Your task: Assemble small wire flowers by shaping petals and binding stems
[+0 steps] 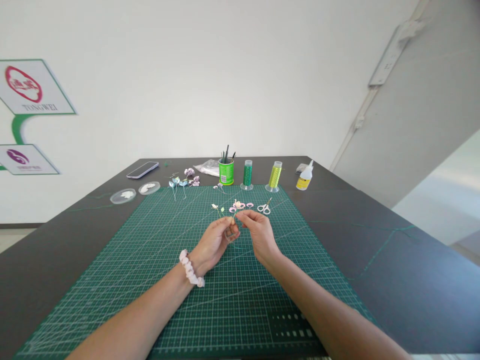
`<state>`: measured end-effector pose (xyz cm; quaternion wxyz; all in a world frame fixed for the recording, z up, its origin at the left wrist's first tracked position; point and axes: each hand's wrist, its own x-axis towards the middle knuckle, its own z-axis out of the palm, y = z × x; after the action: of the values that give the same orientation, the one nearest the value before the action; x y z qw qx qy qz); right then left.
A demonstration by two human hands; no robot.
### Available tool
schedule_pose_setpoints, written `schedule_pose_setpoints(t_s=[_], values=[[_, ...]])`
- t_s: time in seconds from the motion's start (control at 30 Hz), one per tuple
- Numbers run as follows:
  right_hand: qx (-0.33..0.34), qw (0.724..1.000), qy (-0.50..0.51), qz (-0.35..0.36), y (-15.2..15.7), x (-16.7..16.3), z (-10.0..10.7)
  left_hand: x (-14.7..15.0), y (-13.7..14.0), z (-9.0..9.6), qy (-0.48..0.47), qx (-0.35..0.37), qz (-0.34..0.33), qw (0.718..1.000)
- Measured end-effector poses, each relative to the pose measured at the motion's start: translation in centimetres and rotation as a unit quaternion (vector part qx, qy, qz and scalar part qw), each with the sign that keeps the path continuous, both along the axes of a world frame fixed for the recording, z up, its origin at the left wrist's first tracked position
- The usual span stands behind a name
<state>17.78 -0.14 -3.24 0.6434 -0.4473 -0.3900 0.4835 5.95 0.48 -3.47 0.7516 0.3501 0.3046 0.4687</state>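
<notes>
Just above the cutting mat [150, 280], my left hand [215, 240], with a pale scrunchie [190, 270] on its wrist, pinches the thin green stems of a small artificial flower sprig [215, 206]. The sprig carries pale blossoms and a green leaf [222, 210]. My right hand [262, 235] is closed in a pinch beside the stems, close to the left fingertips; what lies between its fingers is too small to make out. Behind the hands are pink-edged petal pieces [250, 205] and white-handled scissors [264, 208].
Along the back stand a green tin of tools [226, 172], a dark green thread spool [247, 175], a yellow-green spool [275, 175] and a glue bottle [304, 177]. Blue wire flowers [183, 183], shallow dishes [123, 196] and a phone [143, 170] lie to the left.
</notes>
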Motion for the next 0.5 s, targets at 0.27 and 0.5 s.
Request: schedule_pose_setpoints(t_s=[0.27, 0.5], values=[[-0.001, 1.000, 0.005, 0.007, -0.20, -0.06, 0.15, -0.03, -0.04, 0.12, -0.019, -0.030, -0.022, 0.999], [0.001, 1.000, 0.009, 0.015, -0.20, -0.03, 0.07, -0.09, 0.01, 0.20, -0.033, -0.043, -0.042, 0.998]])
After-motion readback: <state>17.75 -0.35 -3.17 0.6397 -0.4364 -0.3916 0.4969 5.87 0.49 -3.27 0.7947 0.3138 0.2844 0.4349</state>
